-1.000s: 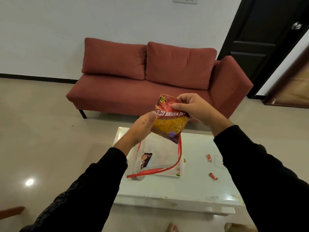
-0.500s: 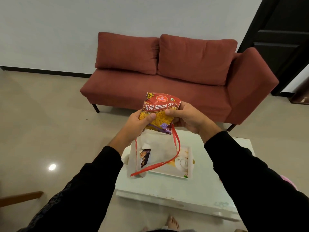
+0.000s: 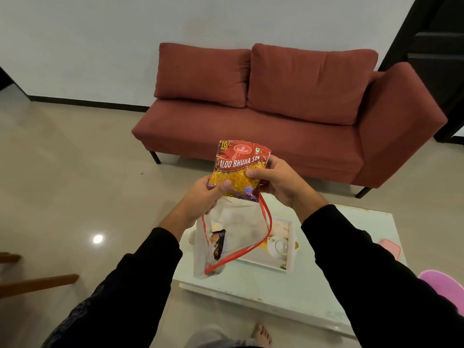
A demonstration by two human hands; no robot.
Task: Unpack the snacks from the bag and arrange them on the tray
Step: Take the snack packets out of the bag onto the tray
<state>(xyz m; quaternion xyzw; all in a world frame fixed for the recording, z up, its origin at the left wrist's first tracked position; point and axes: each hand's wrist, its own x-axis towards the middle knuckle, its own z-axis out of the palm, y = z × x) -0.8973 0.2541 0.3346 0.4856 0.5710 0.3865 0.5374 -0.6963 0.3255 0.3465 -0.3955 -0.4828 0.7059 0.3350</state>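
Head view shows your two hands holding one snack packet up in the middle of the frame, above the table's far edge and in front of the sofa. Your left hand grips the packet's lower left corner, thumb pressed over the front and fingers curled behind. Your right hand pinches its right edge, thumb across the front, fingers wrapped behind. The packet is upright, red on top with a yellow lower half, its printed face towards you. Just below it the white bag with red handles hangs open, one handle looping down from under your right hand; a dark snack pack shows inside it. The bag partly covers the white tray, which lies on the pale table in the lower centre. The red sofa fills the upper middle, and a pink object sits at the right edge.
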